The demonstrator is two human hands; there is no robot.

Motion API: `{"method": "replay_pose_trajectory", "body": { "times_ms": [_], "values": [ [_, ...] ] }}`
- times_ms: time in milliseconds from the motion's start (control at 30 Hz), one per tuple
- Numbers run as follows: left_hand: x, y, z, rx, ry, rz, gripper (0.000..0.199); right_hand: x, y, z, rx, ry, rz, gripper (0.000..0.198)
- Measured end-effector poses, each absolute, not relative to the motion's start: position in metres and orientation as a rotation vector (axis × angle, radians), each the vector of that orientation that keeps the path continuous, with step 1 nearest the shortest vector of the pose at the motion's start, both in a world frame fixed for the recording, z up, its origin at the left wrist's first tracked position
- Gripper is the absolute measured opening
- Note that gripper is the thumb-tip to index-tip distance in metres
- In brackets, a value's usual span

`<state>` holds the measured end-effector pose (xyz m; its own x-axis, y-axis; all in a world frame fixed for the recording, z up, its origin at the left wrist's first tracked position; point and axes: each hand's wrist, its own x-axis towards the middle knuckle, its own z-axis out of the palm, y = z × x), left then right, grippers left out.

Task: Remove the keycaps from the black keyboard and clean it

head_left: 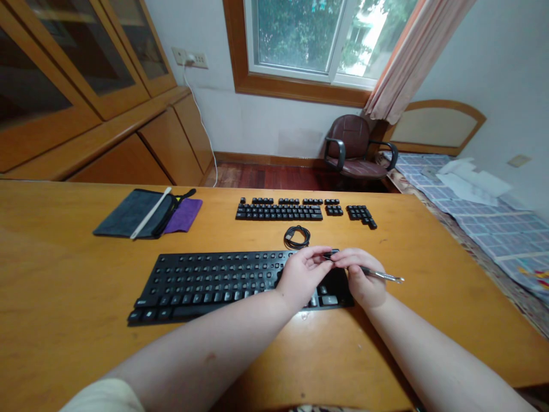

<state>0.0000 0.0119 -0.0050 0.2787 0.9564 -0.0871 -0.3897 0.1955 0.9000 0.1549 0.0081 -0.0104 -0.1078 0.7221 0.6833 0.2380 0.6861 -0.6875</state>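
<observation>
Over the right end of the black keyboard (206,283), the left hand (300,274) and right hand (362,277) meet, fingers pinching a small black keycap (331,253) between them. The right hand also grips a thin metal tool (384,276) pointing right. Farther on the tabletop (64,269) lie a coiled cable (297,236) and rows of removed keycaps (278,210).

A black keyboard (223,283) lies on the orange-brown desk (64,274), beside a purple cloth (185,216).
</observation>
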Motion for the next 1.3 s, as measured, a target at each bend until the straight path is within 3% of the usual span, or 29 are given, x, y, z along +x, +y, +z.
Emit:
{"method": "replay_pose_trajectory", "body": {
  "times_ms": [367,467,600,800,1167,1300],
  "values": [
    [-0.001,0.014,-0.002,0.971,0.869,1.173,0.016,0.157,0.008,-0.016,-0.708,-1.716,0.563,0.034],
    [0.001,0.012,-0.003,0.896,0.817,1.223,0.029,0.159,0.009,-0.010,-0.729,-1.607,0.463,0.037],
    [0.002,0.011,-0.007,0.898,0.747,1.238,0.047,0.169,0.014,-0.001,-0.961,-1.869,0.305,0.023],
    [0.000,0.012,-0.010,0.932,0.726,1.215,0.062,0.176,0.022,0.000,-0.937,-2.264,0.219,0.034],
    [0.001,0.010,-0.007,0.888,0.743,1.127,0.060,0.175,0.018,0.006,-0.949,-2.319,0.047,0.026],
    [0.001,0.010,-0.006,0.906,0.794,1.143,0.050,0.201,0.030,0.004,-1.259,-2.177,-0.122,0.024]
  ]
}}
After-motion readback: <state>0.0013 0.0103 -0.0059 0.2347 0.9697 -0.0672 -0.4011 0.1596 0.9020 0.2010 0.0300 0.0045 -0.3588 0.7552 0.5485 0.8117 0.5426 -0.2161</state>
